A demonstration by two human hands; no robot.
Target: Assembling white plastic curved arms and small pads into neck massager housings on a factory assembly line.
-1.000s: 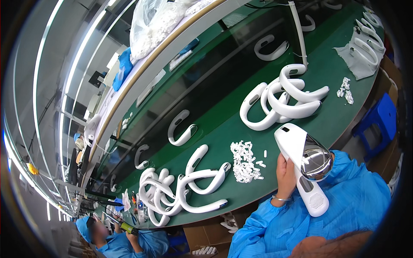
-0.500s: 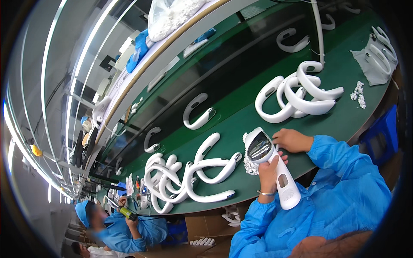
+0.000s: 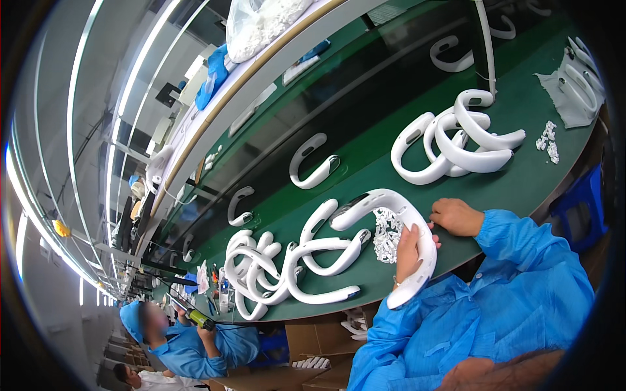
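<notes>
My left hand (image 3: 409,253) is closed round a white C-shaped plastic housing (image 3: 425,251), gripping it by its near arm. The housing's bend points away from me, and its far end, with a dark glossy area, reaches left over the bench. Just right of it is my right hand (image 3: 456,216), fingers curled together close to the housing's edge; what they pinch, if anything, is hidden. Small white plastic pieces (image 3: 386,244) lie heaped on the green bench, left of my left hand.
Several similar housings are stacked at the right (image 3: 450,146), and another tangled pile (image 3: 261,270) lies left. A conveyor (image 3: 365,104) carries more of them. A co-worker (image 3: 189,339) at the left holds a green power tool (image 3: 201,318). A blue stool (image 3: 580,202) stands right.
My left hand has turned the housing, so its curved side now shows instead of the dark oval face and slot. My right hand has moved slightly right, away from it.
</notes>
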